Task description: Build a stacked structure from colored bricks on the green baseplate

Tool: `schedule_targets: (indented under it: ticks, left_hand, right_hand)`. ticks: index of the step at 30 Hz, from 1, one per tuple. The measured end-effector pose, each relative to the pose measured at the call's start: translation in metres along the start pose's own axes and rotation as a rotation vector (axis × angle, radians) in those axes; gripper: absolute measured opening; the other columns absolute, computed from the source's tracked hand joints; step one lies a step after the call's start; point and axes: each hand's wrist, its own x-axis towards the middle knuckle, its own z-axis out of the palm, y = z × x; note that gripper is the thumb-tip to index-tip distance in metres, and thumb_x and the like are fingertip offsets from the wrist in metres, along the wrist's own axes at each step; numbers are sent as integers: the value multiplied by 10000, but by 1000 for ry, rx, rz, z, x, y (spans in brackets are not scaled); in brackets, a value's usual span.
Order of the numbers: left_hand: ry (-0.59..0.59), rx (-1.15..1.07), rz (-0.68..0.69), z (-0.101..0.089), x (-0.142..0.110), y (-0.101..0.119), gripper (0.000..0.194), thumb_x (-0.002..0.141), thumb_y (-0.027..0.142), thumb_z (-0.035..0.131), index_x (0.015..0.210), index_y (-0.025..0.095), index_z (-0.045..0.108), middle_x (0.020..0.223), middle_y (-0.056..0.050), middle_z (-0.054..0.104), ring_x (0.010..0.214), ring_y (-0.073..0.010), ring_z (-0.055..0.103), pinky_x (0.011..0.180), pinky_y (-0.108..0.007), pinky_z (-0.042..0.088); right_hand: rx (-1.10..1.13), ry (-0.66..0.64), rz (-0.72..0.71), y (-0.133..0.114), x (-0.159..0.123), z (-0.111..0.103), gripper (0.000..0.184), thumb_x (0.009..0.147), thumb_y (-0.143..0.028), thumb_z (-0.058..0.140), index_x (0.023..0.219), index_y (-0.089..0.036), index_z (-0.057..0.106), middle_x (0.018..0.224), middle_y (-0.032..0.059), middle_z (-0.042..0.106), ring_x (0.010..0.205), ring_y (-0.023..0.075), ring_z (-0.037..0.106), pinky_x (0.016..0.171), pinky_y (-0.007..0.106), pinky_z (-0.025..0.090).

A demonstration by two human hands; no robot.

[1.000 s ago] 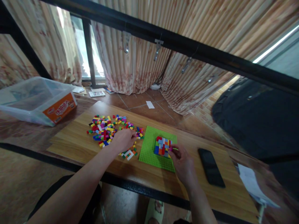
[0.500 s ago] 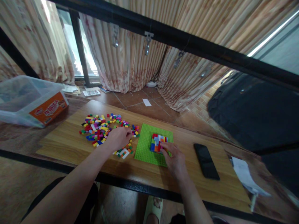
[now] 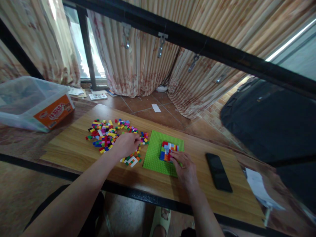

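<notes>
Over the right part of a loose pile of coloured toy bricks [image 3: 105, 141], my left hand [image 3: 127, 144] is closed, fingertips together and pointing right. Whatever it may pinch is too small or hidden to make out. A green studded baseplate [image 3: 151, 151] lies to its right. On the plate sits a low, multicoloured block of joined toy bricks [image 3: 166, 152], mostly red, blue, white and orange. My right hand [image 3: 185, 164] grips this block at its near right side, thumb and fingers bent against it. Those fingers cover part of the block.
A black phone [image 3: 219, 172] lies on the wooden board [image 3: 79, 161] to the right. White papers [image 3: 260, 187] are beyond the board's right edge. A clear plastic bin [image 3: 29, 105] with an orange label stands at the left. A dark metal bar [image 3: 180, 29] crosses above, before the curtains.
The view has shifted slightly, so the table things sit a little farther right. Both hands keep nearly the same place and pose.
</notes>
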Motion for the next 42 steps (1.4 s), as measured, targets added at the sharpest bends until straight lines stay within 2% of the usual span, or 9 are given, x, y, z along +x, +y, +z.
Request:
schedule_targets:
  ticks: [16, 22, 24, 27, 32, 35, 42]
  left_hand:
    - [-17, -3, -4, -2, 0, 0, 283, 875, 311, 449, 829, 208, 709, 791, -53, 725, 720, -196, 641, 586, -263, 374]
    - [-35, -12, -8, -4, -1, 0, 290, 878, 300, 445, 847, 210, 719, 812, -58, 735, 748, -208, 659, 604, -271, 397]
    - [-40, -14, -11, -5, -2, 0, 293, 880, 302, 444, 854, 211, 721, 821, -59, 738, 759, -209, 663, 617, -271, 407]
    - [-50, -5, -20, -6, -2, 1, 294, 879, 305, 447, 862, 209, 723, 827, -60, 739, 766, -208, 662, 628, -270, 417]
    - [-52, -1, -19, -8, -1, 2, 298, 877, 300, 443, 883, 209, 727, 845, -61, 740, 786, -212, 664, 645, -269, 430]
    - [-37, -8, -16, -6, -1, 1, 286, 867, 290, 450, 877, 216, 726, 845, -53, 741, 774, -205, 661, 646, -263, 433]
    - [-41, -19, -19, -6, -1, 2, 290, 861, 288, 445, 869, 212, 725, 826, -55, 737, 754, -206, 658, 648, -265, 439]
  right_hand:
    - [22, -7, -84, 9, 1, 1, 177, 900, -288, 594, 1032, -268, 711, 1073, 33, 718, 995, 202, 626, 894, 396, 518]
    - [36, 12, -65, 6, 1, -2, 205, 900, -289, 586, 1079, -264, 683, 1063, 42, 711, 1003, 204, 622, 900, 398, 511]
    - [33, 56, -25, 5, 1, -5, 212, 903, -306, 574, 1078, -249, 679, 1069, 61, 702, 1009, 210, 620, 907, 408, 503]
    - [-2, 140, 111, 6, 1, -6, 264, 904, -361, 546, 1093, -218, 663, 1079, 96, 682, 1011, 230, 612, 907, 438, 493]
    - [-57, 187, 313, 10, 1, 8, 466, 881, -468, 519, 1227, -161, 573, 1171, 168, 611, 1085, 287, 560, 928, 499, 457]
    - [-59, 188, 340, 11, 1, 20, 545, 878, -488, 507, 1284, -125, 512, 1212, 202, 573, 1143, 308, 519, 977, 523, 404]
    - [-43, 215, 380, 12, 1, 35, 521, 885, -499, 478, 1244, -125, 533, 1186, 196, 587, 1125, 302, 521, 978, 505, 379]
